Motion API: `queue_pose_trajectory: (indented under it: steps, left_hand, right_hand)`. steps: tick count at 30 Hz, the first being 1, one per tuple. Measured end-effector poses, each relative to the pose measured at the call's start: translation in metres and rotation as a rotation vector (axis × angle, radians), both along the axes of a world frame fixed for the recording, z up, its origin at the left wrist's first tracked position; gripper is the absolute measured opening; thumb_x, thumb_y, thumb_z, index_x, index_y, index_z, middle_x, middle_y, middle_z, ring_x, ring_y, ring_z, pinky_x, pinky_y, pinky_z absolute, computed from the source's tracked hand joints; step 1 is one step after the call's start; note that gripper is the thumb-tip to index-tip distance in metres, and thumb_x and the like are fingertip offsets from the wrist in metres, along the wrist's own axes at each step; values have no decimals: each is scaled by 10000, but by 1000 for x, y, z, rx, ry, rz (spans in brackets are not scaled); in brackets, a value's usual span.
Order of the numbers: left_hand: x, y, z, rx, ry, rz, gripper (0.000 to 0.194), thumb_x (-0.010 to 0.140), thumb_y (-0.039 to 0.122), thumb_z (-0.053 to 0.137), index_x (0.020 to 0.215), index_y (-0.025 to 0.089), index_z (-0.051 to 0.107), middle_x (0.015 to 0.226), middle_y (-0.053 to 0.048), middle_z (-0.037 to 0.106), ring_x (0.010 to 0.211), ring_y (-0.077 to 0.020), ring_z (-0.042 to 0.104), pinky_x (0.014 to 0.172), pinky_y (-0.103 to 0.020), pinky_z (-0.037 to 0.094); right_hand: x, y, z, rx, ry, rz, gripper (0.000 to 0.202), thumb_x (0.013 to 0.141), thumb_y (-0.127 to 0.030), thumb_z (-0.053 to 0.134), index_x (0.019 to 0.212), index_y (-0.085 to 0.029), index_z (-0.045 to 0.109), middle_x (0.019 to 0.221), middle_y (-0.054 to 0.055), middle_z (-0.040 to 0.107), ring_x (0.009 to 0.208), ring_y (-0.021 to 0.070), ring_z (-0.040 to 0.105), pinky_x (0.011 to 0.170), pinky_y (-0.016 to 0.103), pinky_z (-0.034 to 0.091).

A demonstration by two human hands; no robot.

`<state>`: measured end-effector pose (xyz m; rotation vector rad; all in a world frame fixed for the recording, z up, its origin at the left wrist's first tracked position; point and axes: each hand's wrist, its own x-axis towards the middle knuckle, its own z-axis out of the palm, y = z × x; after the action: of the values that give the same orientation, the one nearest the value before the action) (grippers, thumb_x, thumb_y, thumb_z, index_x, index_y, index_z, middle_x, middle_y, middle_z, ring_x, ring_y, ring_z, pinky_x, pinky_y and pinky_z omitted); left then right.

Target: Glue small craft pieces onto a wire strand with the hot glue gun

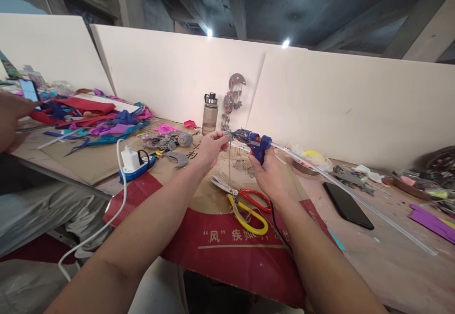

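My right hand (267, 171) is wrapped round the handle of a blue glue gun (259, 144), whose nozzle points left. A long clear glue stick (330, 177) sticks out of its back end. My left hand (212, 149) pinches a small greyish-green piece (228, 134) at the nozzle; its exact kind is too small to make out. From that piece a thin grey cord (230, 165) hangs down to the table. Below my hands lie scissors (249, 210) with one red and one yellow handle, the cord looped over them.
A water bottle (210, 114) and a grey moon-shaped hanging ornament (237, 83) stand by the white board. Coloured cloth scraps (95, 115) and a blue power strip (137, 169) are left. A black phone (348, 205) lies right. Another person's hand (17, 108) is at far left.
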<state>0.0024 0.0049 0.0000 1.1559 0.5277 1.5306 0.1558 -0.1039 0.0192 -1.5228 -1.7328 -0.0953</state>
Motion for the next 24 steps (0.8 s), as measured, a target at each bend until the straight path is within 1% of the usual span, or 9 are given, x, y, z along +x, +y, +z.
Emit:
queue_pose_trajectory:
  steps: [7, 14, 16, 20, 24]
  left_hand:
    - [-4, 1, 1, -20, -25, 4, 218, 631, 233, 764, 618, 138, 569, 536, 18, 533, 476, -53, 447, 489, -198, 342]
    - [-3, 2, 1, -41, -34, -27, 256, 620, 254, 789, 626, 137, 562, 546, 19, 531, 485, -51, 452, 493, -196, 346]
    - [-2, 0, 1, -35, -24, -30, 244, 623, 248, 785, 630, 136, 567, 544, 19, 533, 478, -49, 450, 485, -195, 338]
    - [-1, 0, 1, -8, 6, -25, 212, 631, 237, 771, 643, 137, 585, 533, 18, 539, 462, -51, 446, 476, -198, 330]
    - [-1, 2, -1, 33, 26, 12, 211, 629, 247, 772, 649, 141, 590, 532, 22, 539, 462, -53, 447, 476, -202, 329]
  right_hand:
    - [3, 10, -7, 62, 56, 45, 384, 867, -335, 481, 1205, -157, 522, 1075, 154, 660, 941, 290, 625, 795, 383, 472]
    - [3, 12, -9, 66, 70, 66, 369, 874, -336, 464, 1195, -160, 514, 1086, 143, 658, 942, 283, 623, 803, 379, 471]
    - [3, 11, -9, 68, 65, 69, 368, 871, -332, 468, 1193, -160, 514, 1076, 144, 662, 947, 288, 623, 801, 374, 470]
    - [0, 5, -3, 11, 42, 22, 374, 869, -321, 475, 1187, -129, 523, 1011, 169, 671, 905, 299, 634, 762, 359, 468]
    - [-1, 2, 1, 6, 40, 11, 399, 870, -312, 481, 1224, -131, 503, 1018, 170, 672, 906, 306, 637, 755, 358, 464]
